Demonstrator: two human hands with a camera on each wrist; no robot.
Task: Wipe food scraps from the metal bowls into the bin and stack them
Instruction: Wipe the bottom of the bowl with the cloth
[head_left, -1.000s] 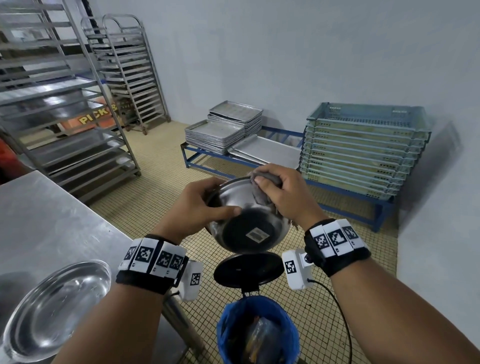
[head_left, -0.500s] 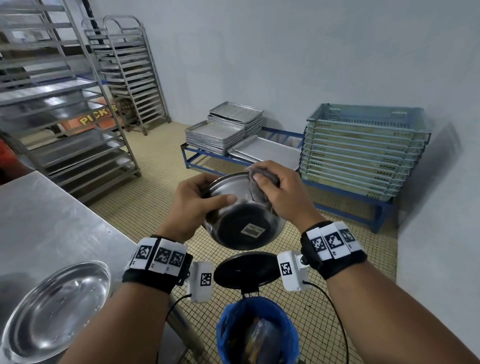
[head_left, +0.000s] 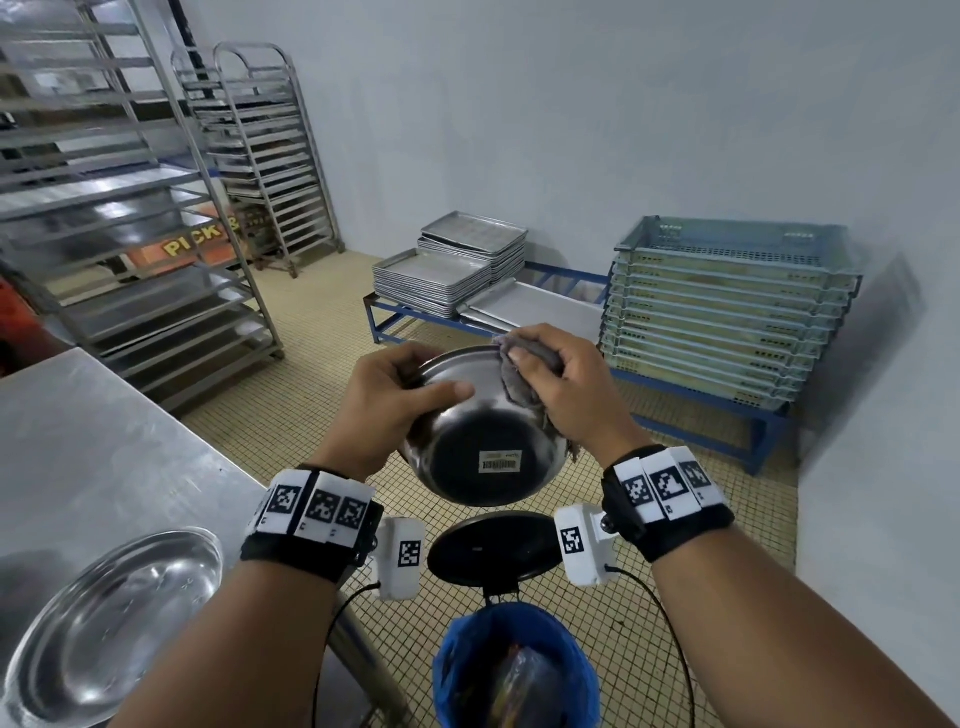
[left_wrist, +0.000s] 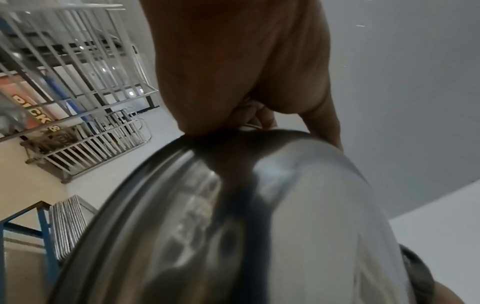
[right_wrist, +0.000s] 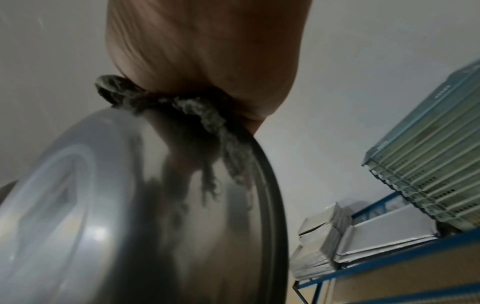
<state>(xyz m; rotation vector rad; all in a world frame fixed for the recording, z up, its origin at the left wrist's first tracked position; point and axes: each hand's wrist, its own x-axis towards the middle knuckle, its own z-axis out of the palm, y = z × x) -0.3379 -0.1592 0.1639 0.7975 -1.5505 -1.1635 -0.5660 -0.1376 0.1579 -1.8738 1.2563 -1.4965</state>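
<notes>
Nearest, at the bottom of the head view, a bin (head_left: 519, 670) lined with a blue bag stands open on the tiled floor, its black lid (head_left: 493, 545) tipped up on the far side. To the near left, a second metal bowl (head_left: 109, 623) sits mouth-up on the steel surface (head_left: 104, 457).

Above the bin, both hands hold a metal bowl (head_left: 483, 431) in the air, tilted so its mouth faces away and its base, with a barcode sticker (head_left: 501, 461), faces the camera. The left hand (head_left: 395, 405) grips the bowl's left rim, thumb pressed across the outer wall and fingers curled over the edge. The right hand (head_left: 566, 384) clutches a grey cloth (head_left: 519, 384) bunched against the upper right rim; in the right wrist view the cloth (right_wrist: 197, 115) hangs over the rim onto the bowl's outer wall.

Farther off, a low blue frame (head_left: 701, 410) carries stacked metal trays (head_left: 431, 280) and stacked plastic crates (head_left: 727, 312) against the far wall. Tall tray racks (head_left: 130, 208) stand at far left.
</notes>
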